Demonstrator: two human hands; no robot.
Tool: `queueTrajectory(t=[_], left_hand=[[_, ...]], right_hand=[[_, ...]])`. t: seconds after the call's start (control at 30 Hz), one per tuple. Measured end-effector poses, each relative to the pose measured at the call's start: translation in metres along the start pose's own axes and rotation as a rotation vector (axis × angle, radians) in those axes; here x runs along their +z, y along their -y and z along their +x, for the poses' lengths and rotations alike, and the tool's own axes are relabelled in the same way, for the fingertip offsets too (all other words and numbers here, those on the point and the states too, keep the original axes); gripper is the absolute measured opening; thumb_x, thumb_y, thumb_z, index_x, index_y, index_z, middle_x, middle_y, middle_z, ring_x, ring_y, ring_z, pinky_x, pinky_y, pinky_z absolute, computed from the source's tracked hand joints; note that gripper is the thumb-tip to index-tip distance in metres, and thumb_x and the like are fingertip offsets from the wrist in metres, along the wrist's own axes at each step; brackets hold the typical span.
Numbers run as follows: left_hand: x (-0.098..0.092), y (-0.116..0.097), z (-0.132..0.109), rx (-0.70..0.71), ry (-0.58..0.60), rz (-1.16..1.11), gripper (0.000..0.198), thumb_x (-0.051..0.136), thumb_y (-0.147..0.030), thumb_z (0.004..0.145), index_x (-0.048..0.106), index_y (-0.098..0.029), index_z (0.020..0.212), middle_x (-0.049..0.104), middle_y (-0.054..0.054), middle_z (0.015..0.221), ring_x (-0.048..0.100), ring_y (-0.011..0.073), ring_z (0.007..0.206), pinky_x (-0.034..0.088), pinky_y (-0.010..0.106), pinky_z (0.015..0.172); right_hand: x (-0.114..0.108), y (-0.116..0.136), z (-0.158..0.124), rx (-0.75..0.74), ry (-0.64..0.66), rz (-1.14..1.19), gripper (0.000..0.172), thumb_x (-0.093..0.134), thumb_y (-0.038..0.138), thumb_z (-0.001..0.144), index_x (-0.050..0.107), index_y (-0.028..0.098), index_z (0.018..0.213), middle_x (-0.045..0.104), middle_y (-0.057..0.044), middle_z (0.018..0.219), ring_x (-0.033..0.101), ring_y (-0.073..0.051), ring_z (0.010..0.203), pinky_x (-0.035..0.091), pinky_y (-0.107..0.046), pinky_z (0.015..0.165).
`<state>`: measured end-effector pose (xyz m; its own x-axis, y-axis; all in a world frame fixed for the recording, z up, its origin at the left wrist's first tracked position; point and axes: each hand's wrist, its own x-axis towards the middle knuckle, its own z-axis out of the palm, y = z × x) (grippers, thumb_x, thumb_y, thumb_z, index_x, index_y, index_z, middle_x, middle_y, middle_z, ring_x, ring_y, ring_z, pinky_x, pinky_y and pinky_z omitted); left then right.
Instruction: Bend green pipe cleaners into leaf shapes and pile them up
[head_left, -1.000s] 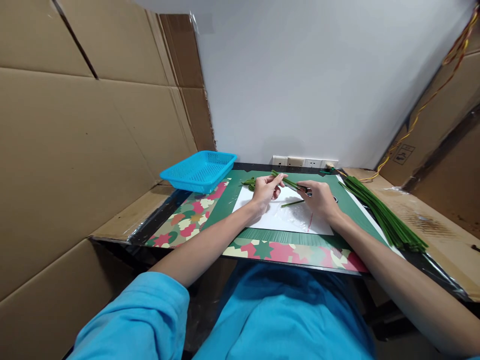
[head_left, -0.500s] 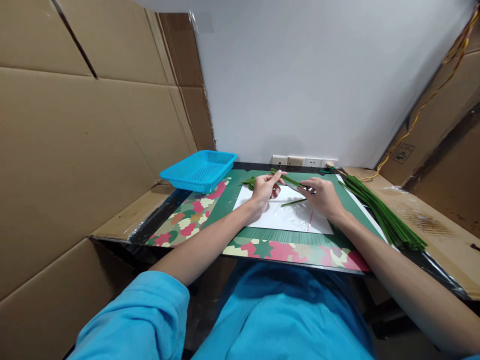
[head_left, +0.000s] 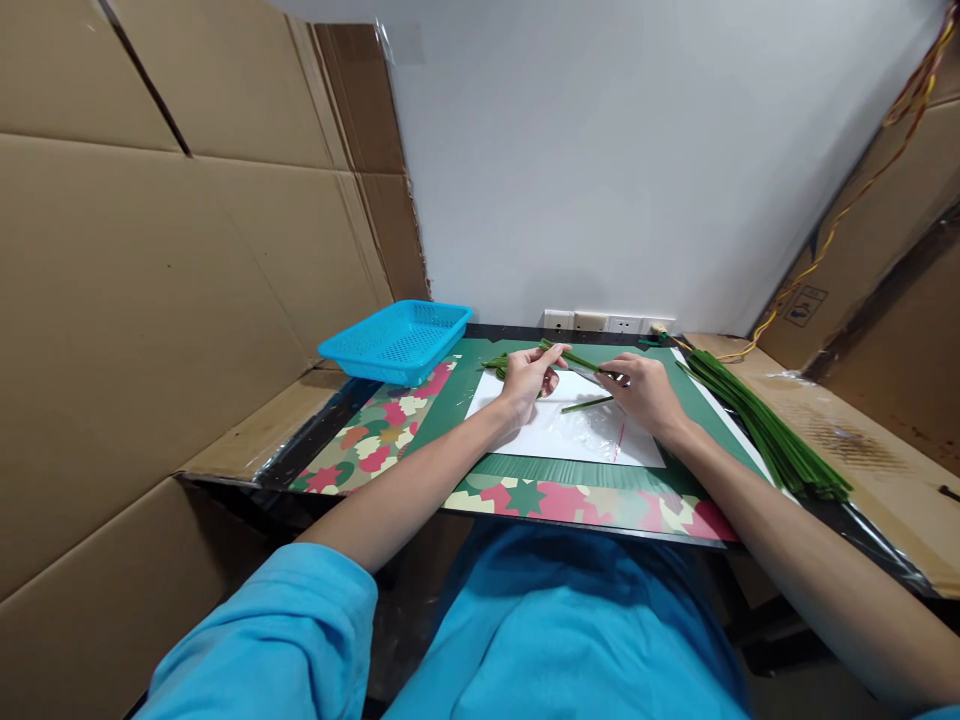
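Above the white sheet (head_left: 540, 445), my left hand (head_left: 527, 380) pinches a small bunch of green pipe cleaners (head_left: 577, 360) between thumb and fingers. My right hand (head_left: 641, 390) closes on the other end of that bunch, its fingertips partly hidden. A single green stem (head_left: 587, 404) slants below the bunch, with one end under my right hand. A clear plastic bag (head_left: 592, 435) with a red line lies flat on the sheet. Behind my left wrist sits a small pile of bent green pieces (head_left: 496, 364), partly covered.
A blue perforated basket (head_left: 409, 335) stands at the back left. On the right lies a long bundle of green stems (head_left: 772, 425). The green patterned mat (head_left: 450, 430) covers the table. Cardboard walls (head_left: 172, 250) flank it; sockets (head_left: 600, 322) line the back wall.
Almost nothing differs. Both hands keep the same grip, with only a slight shift of the right fingers along the bunch.
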<state>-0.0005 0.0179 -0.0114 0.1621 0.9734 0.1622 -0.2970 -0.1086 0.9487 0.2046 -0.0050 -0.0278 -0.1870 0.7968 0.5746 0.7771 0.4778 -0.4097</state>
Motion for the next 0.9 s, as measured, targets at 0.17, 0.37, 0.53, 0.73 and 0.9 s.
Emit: queueTrajectory(t=[0.17, 0.37, 0.53, 0.73, 0.9], left_hand=[[0.0001, -0.0014, -0.0001, 0.011, -0.012, -0.018, 0.033, 0.082, -0.043, 0.079, 0.075, -0.012, 0.088, 0.06, -0.001, 0.071, 0.046, 0.0034, 0.04, 0.022, 0.021, 0.037], [0.0002, -0.0022, 0.0005, 0.009, -0.069, -0.026, 0.031, 0.081, -0.042, 0.079, 0.075, -0.013, 0.087, 0.059, -0.002, 0.068, 0.045, 0.0033, 0.04, 0.021, 0.021, 0.037], [-0.0001, -0.0053, -0.0003, -0.013, -0.099, -0.029, 0.028, 0.08, -0.041, 0.081, 0.075, -0.013, 0.085, 0.057, -0.002, 0.063, 0.045, 0.0041, 0.04, 0.021, 0.02, 0.037], [0.0, -0.0064, 0.0002, -0.018, -0.121, -0.044, 0.03, 0.08, -0.042, 0.082, 0.072, -0.013, 0.08, 0.054, -0.003, 0.06, 0.043, 0.004, 0.04, 0.02, 0.02, 0.037], [-0.001, -0.0053, 0.0001, -0.006, -0.115, -0.062, 0.03, 0.08, -0.041, 0.082, 0.07, -0.013, 0.08, 0.054, -0.003, 0.065, 0.042, 0.0026, 0.04, 0.02, 0.019, 0.037]], right_hand=[[-0.0017, 0.0052, 0.0013, 0.044, 0.027, -0.062, 0.021, 0.066, 0.031, 0.094, 0.081, 0.018, 0.099, 0.077, -0.008, 0.087, 0.068, -0.022, 0.076, 0.046, -0.03, 0.069], [-0.0015, 0.0045, 0.0014, 0.037, 0.005, -0.108, 0.023, 0.067, 0.034, 0.093, 0.082, 0.018, 0.1, 0.077, -0.007, 0.086, 0.066, -0.02, 0.071, 0.043, -0.03, 0.065], [-0.002, 0.0049, 0.0005, -0.004, -0.023, -0.069, 0.022, 0.069, 0.034, 0.091, 0.084, 0.019, 0.097, 0.078, -0.005, 0.083, 0.064, -0.017, 0.061, 0.043, -0.029, 0.062], [-0.0023, 0.0057, 0.0004, -0.026, -0.035, -0.023, 0.021, 0.07, 0.035, 0.09, 0.084, 0.019, 0.092, 0.078, -0.006, 0.077, 0.065, -0.018, 0.058, 0.045, -0.03, 0.062], [-0.0023, 0.0041, 0.0002, -0.023, -0.012, 0.01, 0.019, 0.071, 0.034, 0.089, 0.084, 0.02, 0.091, 0.078, -0.006, 0.077, 0.066, -0.018, 0.059, 0.045, -0.029, 0.061]])
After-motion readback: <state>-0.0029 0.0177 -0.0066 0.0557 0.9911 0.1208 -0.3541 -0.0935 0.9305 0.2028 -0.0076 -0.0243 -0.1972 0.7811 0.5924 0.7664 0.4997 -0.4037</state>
